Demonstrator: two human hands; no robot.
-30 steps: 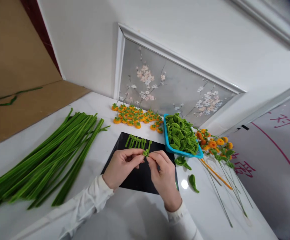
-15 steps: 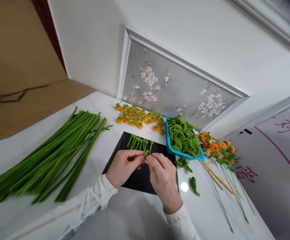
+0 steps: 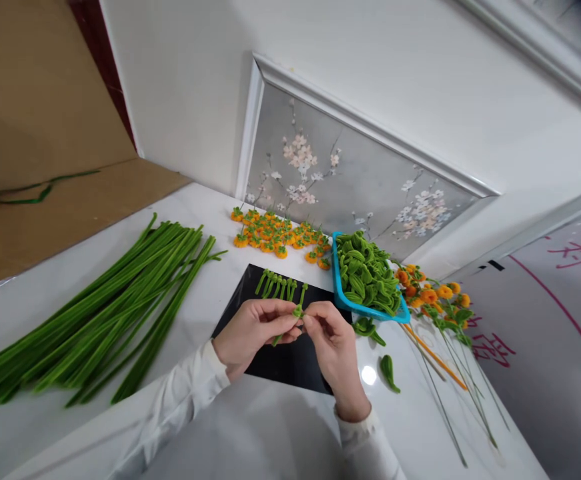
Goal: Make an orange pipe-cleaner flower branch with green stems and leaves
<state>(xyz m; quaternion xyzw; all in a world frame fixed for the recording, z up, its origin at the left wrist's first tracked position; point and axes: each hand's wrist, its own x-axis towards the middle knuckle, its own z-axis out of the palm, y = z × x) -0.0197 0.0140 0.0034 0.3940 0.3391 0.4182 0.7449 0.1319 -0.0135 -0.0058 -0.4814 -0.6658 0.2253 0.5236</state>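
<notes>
Between the fingertips of both hands is a short green pipe cleaner (image 3: pixel 297 311) with a bunched, knotted end. My left hand (image 3: pixel 257 331) pinches it from the left, and a bit of green stem shows below those fingers. From the right, my right hand (image 3: pixel 339 350) pinches the same piece with thumb and forefinger. Both hands are over a black board (image 3: pixel 290 363). On its far part lies a row of several short green pipe cleaner pieces (image 3: pixel 281 287) with knotted tops, one apart at the right. The fingers partly hide the held piece.
Long green pipe cleaners (image 3: pixel 115 313) lie bundled at left. Small orange-and-green pieces (image 3: pixel 267 233) stand behind the board. A blue basket (image 3: pixel 337 273) holds green leaf shapes, with loose leaves (image 3: pixel 388 372) nearby. Orange flowers (image 3: pixel 429 295) on stems lie at right, near a whiteboard (image 3: pixel 560 320).
My right hand has turned and shifted slightly right, so its thumb now shows. The held piece has moved a little right, and my left fingers reach further under it.
</notes>
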